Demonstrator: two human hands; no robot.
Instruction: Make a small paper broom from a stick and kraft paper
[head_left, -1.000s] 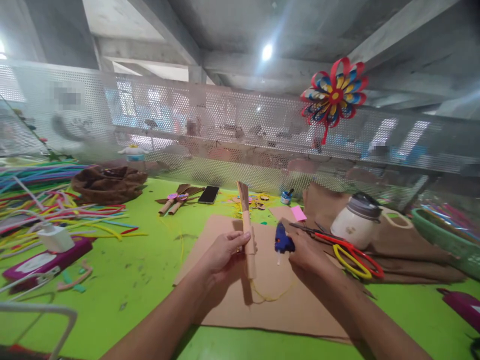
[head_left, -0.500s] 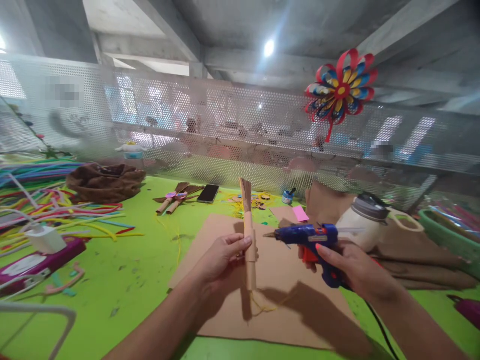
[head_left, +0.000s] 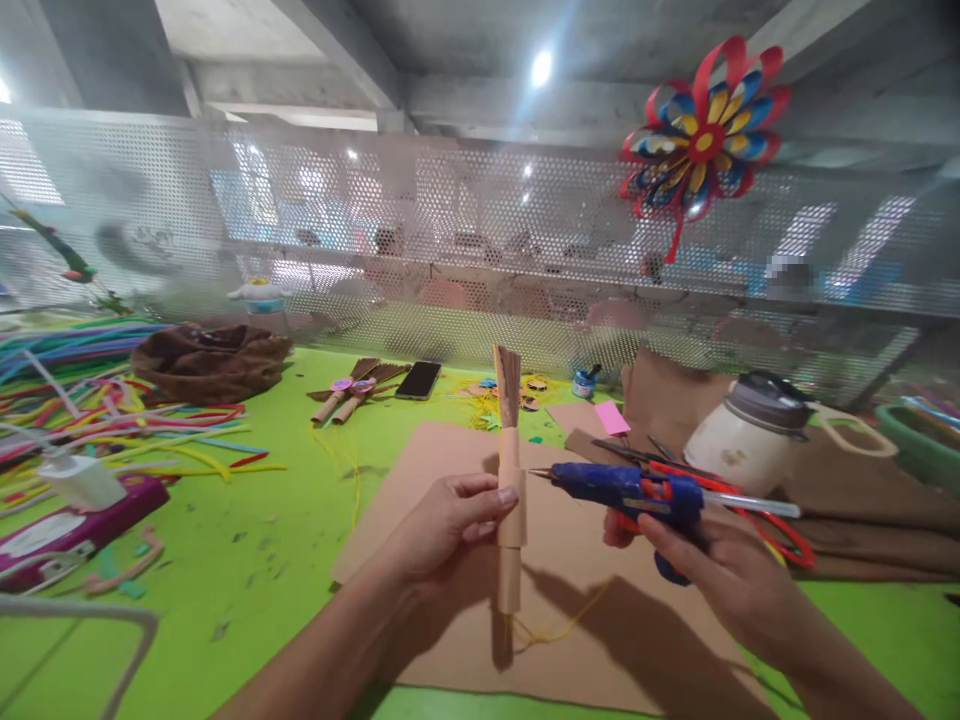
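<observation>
Upright in my left hand (head_left: pixel 457 515) is a small paper broom (head_left: pixel 510 450), a rolled brown tube with a fringed brown top and a band around its middle. My thumb and fingers pinch it at that band. A blue glue gun (head_left: pixel 630 490) is gripped in my right hand (head_left: pixel 720 570), fingers by its orange trigger. Its nozzle points left, close to the tube's right side just above the band; contact is unclear. A clear glue stick (head_left: pixel 757 505) juts from its back. Beneath both hands lies a cardboard sheet (head_left: pixel 420 600), with yellow string (head_left: pixel 562 632) below the tube.
Two similar brooms (head_left: pixel 349 393) and a phone (head_left: pixel 418 380) lie behind. Red-handled scissors (head_left: pixel 780 540) and a lidded jar (head_left: pixel 750 435) stand right, near folded brown paper (head_left: pixel 855 520). Colourful pipe cleaners (head_left: pixel 187 430) and a purple power strip (head_left: pixel 82 530) fill the left.
The glue gun's nozzle has come closer to the paper tube and the gun has turned slightly, showing its glue stick. The view has shifted a little, bringing the scissors into sight.
</observation>
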